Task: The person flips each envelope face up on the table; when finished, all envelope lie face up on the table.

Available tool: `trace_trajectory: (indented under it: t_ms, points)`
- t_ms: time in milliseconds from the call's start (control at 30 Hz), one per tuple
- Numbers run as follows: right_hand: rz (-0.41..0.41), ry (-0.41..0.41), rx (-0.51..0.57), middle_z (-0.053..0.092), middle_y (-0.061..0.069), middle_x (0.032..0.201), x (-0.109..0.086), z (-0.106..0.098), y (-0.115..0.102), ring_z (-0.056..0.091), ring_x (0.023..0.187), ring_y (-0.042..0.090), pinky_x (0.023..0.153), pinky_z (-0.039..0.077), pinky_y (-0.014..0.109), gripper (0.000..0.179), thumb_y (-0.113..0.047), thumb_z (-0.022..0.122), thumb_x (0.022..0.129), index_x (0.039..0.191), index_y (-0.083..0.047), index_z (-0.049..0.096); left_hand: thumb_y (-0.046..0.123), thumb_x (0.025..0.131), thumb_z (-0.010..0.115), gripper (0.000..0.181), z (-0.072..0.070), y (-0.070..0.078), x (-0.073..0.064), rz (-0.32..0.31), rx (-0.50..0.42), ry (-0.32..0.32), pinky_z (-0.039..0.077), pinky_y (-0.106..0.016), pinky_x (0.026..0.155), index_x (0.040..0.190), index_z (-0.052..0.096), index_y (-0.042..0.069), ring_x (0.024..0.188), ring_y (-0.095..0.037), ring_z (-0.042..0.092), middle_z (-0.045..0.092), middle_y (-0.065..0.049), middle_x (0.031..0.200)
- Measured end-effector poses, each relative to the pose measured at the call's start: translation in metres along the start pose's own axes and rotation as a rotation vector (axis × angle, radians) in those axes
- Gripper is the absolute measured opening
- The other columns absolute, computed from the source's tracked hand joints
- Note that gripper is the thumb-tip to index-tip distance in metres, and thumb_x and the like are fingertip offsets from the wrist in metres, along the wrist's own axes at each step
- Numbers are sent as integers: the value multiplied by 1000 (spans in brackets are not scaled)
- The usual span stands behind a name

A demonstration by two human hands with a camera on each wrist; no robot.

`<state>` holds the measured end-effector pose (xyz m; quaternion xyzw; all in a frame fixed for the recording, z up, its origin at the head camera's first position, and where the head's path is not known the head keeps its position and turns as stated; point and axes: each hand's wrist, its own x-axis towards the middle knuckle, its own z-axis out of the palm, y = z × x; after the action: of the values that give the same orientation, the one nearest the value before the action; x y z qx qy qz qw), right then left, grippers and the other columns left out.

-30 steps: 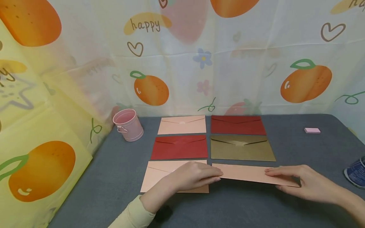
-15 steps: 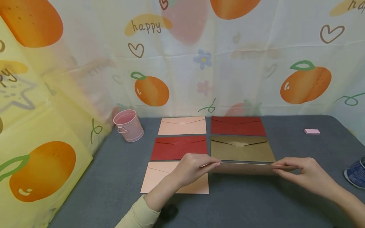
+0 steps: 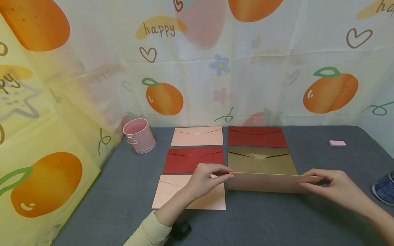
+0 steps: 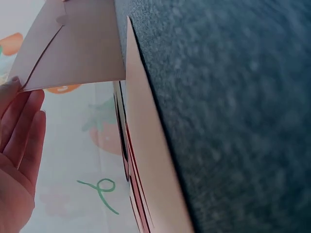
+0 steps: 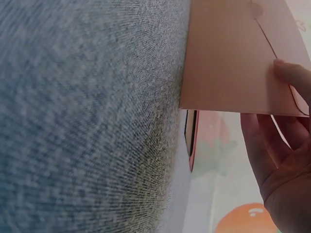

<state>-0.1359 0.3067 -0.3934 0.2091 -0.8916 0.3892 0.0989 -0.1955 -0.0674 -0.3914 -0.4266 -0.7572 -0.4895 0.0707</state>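
Between both hands a pale pink envelope [image 3: 267, 182] stands nearly upright on its long edge, its flap side toward me. My left hand [image 3: 204, 181] pinches its upper left corner between thumb and fingers. At the right end my right hand [image 3: 333, 184] grips it, thumb on the near face and fingers behind, as the right wrist view shows. Behind it lies a gold envelope [image 3: 261, 164], partly covered. Under my left wrist lies another pale pink envelope [image 3: 209, 200]. Farther back are a red envelope [image 3: 194, 162], a dark red envelope [image 3: 257, 137] and a pink envelope [image 3: 197, 137].
A small pink bucket [image 3: 140, 136] stands at the back left of the grey table [image 3: 114, 205]. At the right are a pink block [image 3: 337, 143] and a dark blue can [image 3: 384, 188]. A black object [image 3: 181, 229] lies beside my left sleeve. A printed curtain [image 3: 264, 41] hangs behind.
The held pink envelope has tipped from nearly flat to upright, so its flap face now shows toward me. Both hands rose slightly with its top edge.
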Motion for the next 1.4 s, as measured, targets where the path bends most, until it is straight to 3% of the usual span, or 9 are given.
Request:
trace_trajectory:
  t_ms: [200, 367, 500, 600, 733, 933, 1133, 1400]
  points:
    - [27, 8, 31, 71, -7, 85, 1, 0, 1, 63, 69, 6, 57, 47, 19, 22, -2, 75, 83, 96, -19, 72, 12, 87, 74, 14, 2, -2, -1, -100, -59, 30, 56, -25, 72, 100, 76, 9, 79, -3, 68, 74, 0, 89]
    - [120, 14, 23, 68, -5, 86, 3, 0, -1, 61, 68, 7, 53, 45, 23, 17, -11, 75, 86, 100, -17, 69, 15, 87, 75, 16, 2, 0, 0, -229, -119, 73, 55, -26, 67, 101, 76, 9, 75, -18, 68, 74, -2, 86]
    - [202, -7, 0, 68, 0, 92, 7, 0, -1, 61, 73, 6, 55, 46, 24, 26, -20, 76, 86, 109, -14, 65, 17, 86, 75, 17, 2, 0, 2, -333, -188, 80, 55, -27, 65, 102, 75, 10, 74, -26, 68, 73, -2, 84]
    - [260, -40, -17, 67, 5, 102, 11, 0, 1, 61, 81, 1, 59, 48, 24, 37, -27, 76, 86, 116, -12, 62, 17, 86, 76, 20, 3, -2, 2, -407, -227, 67, 57, -29, 67, 105, 74, 11, 75, -23, 70, 73, -2, 85]
    - [319, -93, -33, 64, 11, 113, 13, 2, 4, 60, 87, 1, 64, 49, 24, 48, -34, 76, 86, 124, -11, 58, 16, 86, 76, 24, 4, -6, 1, -482, -210, 36, 55, -27, 69, 110, 73, 14, 77, -14, 70, 72, 1, 89]
    - [346, -150, -41, 63, 10, 112, 14, 6, 11, 59, 86, 5, 66, 47, 25, 55, -36, 76, 85, 128, -9, 55, 15, 85, 76, 28, 5, -10, -1, -536, -128, -15, 51, -24, 72, 113, 72, 16, 80, -7, 68, 70, 4, 91]
    - [328, -189, -81, 62, 3, 101, 14, 9, 13, 57, 82, 5, 65, 42, 26, 56, -35, 77, 84, 128, -7, 56, 11, 84, 76, 32, 6, -11, -1, -550, -59, -81, 51, -24, 73, 116, 71, 13, 80, -6, 66, 69, 2, 93]
    - [267, -204, -123, 60, 2, 102, 14, 12, 15, 54, 81, 2, 62, 42, 26, 59, -34, 80, 81, 128, -6, 57, 10, 83, 78, 43, 7, -12, -3, -571, -46, -175, 50, -24, 69, 124, 66, 8, 85, -7, 67, 67, -2, 105]
